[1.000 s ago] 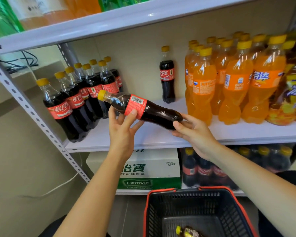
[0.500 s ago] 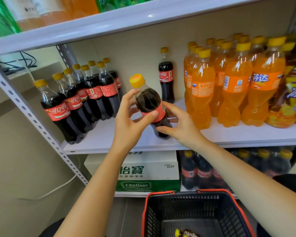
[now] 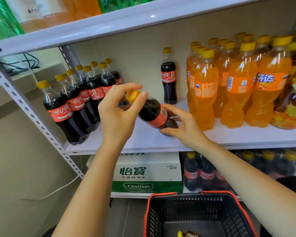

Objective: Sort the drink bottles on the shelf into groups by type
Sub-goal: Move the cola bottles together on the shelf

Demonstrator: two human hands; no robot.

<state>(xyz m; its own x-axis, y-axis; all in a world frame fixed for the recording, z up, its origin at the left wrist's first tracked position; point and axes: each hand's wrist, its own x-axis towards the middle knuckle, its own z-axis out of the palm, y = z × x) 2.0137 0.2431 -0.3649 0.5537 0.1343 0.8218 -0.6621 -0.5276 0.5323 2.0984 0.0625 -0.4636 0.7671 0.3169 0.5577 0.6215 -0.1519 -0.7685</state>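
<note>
A cola bottle with a yellow cap and red label leans toward me on the white shelf, its base down. My left hand pinches its cap and neck between thumb and fingers. My right hand curls round its base. A group of cola bottles stands at the shelf's left. One lone cola bottle stands at the back wall. Orange soda bottles fill the right side.
A dark-labelled yellow drink bottle stands at the far right. Below, a water carton and more cola bottles sit on the lower shelf. A black basket with red rim holds one bottle. An upper shelf hangs overhead.
The held cola bottle went from lying across both hands to base-down on the shelf. My left hand slid up from its body to the cap; my right hand stays at the base.
</note>
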